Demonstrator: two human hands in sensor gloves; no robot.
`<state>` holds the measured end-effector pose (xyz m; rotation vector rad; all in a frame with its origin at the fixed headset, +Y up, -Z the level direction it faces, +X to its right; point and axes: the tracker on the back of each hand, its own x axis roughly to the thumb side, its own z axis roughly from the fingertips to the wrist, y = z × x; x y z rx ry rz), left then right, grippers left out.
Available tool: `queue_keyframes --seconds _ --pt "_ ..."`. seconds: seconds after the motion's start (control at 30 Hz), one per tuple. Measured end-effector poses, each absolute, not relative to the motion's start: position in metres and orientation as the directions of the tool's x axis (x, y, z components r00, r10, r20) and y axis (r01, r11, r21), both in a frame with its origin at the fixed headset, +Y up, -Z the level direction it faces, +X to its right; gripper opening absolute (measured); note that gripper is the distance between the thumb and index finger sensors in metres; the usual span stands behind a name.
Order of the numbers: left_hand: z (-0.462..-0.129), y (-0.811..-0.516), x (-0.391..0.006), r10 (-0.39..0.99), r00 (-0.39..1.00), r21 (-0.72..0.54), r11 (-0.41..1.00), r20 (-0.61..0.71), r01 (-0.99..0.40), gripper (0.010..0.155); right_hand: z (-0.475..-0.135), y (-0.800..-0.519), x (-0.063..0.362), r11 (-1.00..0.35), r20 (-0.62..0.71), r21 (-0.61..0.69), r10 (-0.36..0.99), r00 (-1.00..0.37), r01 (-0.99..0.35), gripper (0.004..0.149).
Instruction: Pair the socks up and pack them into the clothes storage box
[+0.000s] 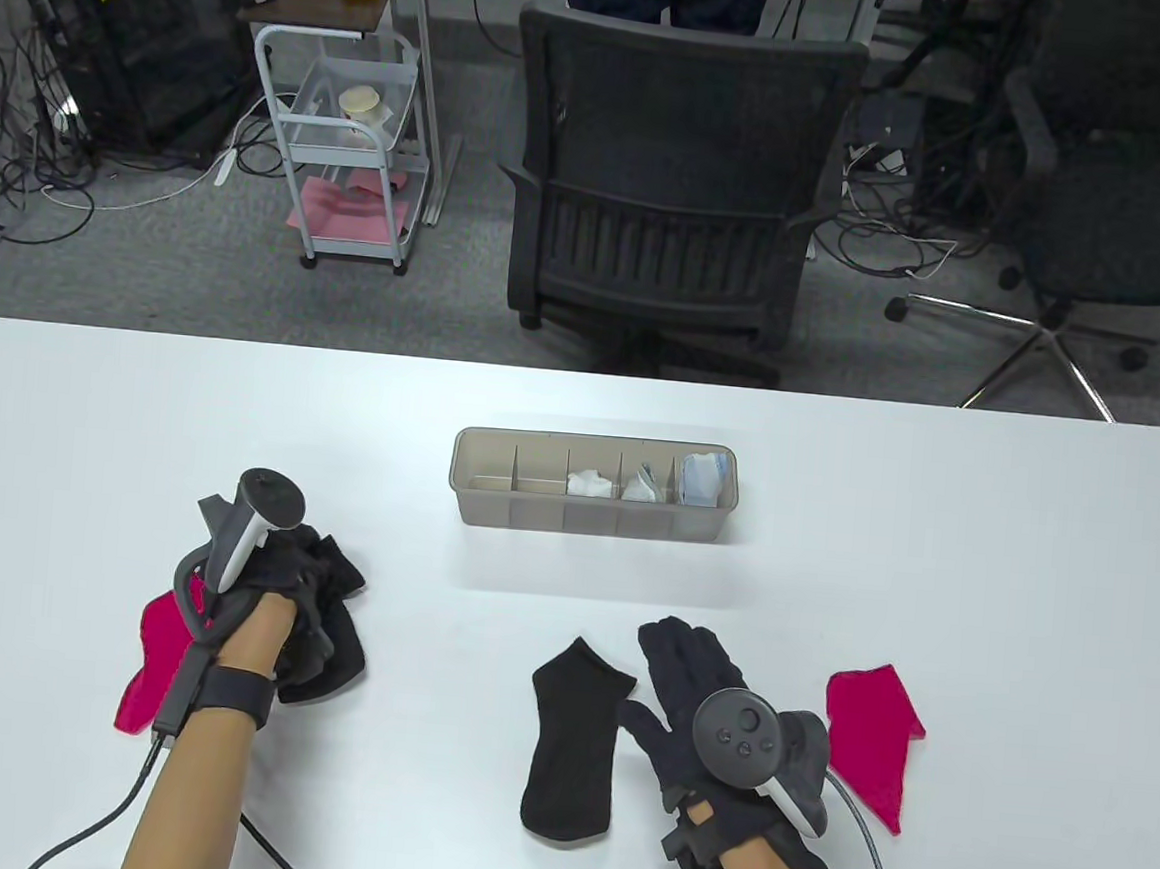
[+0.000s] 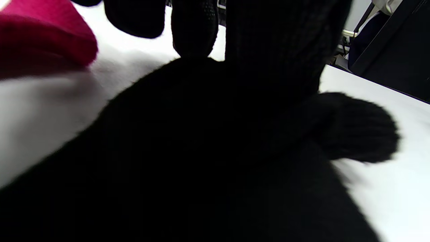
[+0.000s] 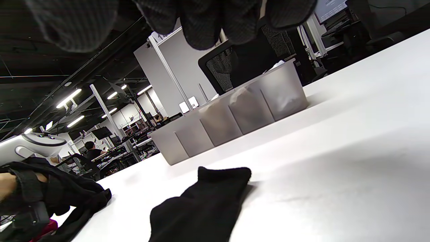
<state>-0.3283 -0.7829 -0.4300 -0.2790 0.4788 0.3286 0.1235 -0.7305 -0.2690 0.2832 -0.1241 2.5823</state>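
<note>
**A:** ok so where's everything sitting? I see the box (image 1: 591,516) mid-surface (image 1: 982,546), toward the far side.

**B:** yep, long grey one with five slots. Counting from the left, the first two look empty, the third and fourth have white bundles, and the rightmost has a pale blue one. Can't make out more than that.

**A:** and the left hand (image 1: 272,586)?

**B:** near-left of the surface, its grip is clenched round a bunched-up black sock (image 1: 334,626). From the left wrist view it's pretty much all black fabric filling the frame, so no finer detail on the fingers. A pink sock (image 1: 156,657) lies just to the left of that hand, partly tucked under the wrist.

**A:** right hand (image 1: 695,699)?

**B:** flat, palm down, fingers straight and spread, grip released, nothing in it. Looks like it's resting on the surface, though I can't tell for sure it's touching. Second black sock (image 1: 571,740) lies flat just left of it, cuff pointing away from the person. Second pink sock (image 1: 872,743) is just right of it, also flat.

**A:** so both pairs are split?

**B:** yeah, one of each colour on either side, well apart from the box.
</note>
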Motion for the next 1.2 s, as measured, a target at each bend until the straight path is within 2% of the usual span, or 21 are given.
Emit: queue_keyframes --seconds 0.1,0.33,0.57,0.7,0.87,1.0,1.2 --pt "-0.430 -0.782 -0.326 0.268 0.837 -0.113 0.926 -0.478 -0.361 0.040 -0.269 -0.730 0.124 -0.855 0.224 -0.030 0.499 -0.837 -0.518 0.072" --pt "-0.423 -0.761 -0.326 0.434 0.806 -0.111 0.851 -0.404 -0.513 0.038 -0.269 -0.730 0.125 -0.855 0.214 -0.026 0.502 -0.838 -0.518 0.072" --pt "-0.401 -0.712 -0.319 0.588 0.768 -0.071 0.781 -0.256 -0.621 0.034 -0.268 -0.729 0.121 -0.854 0.223 -0.018 0.503 -0.835 -0.520 0.071" --pt "-0.384 -0.679 -0.309 0.708 0.692 -0.059 0.692 -0.141 -0.720 0.034 -0.266 -0.727 0.116 -0.845 0.235 -0.014 0.517 -0.823 -0.535 0.071" --pt "-0.362 -0.648 -0.283 0.828 0.561 -0.118 0.557 -0.002 -0.822 0.035 -0.262 -0.723 0.105 -0.820 0.252 0.005 0.554 -0.793 -0.572 0.070" --pt "-0.344 -0.629 -0.251 0.889 0.451 -0.219 0.457 0.082 -0.862 0.035 -0.258 -0.719 0.094 -0.788 0.260 0.028 0.600 -0.757 -0.615 0.070" --pt "-0.322 -0.611 -0.196 0.901 0.387 -0.331 0.432 0.196 -0.839 0.035 -0.255 -0.715 0.090 -0.672 0.247 0.118 0.733 -0.633 -0.731 0.077"
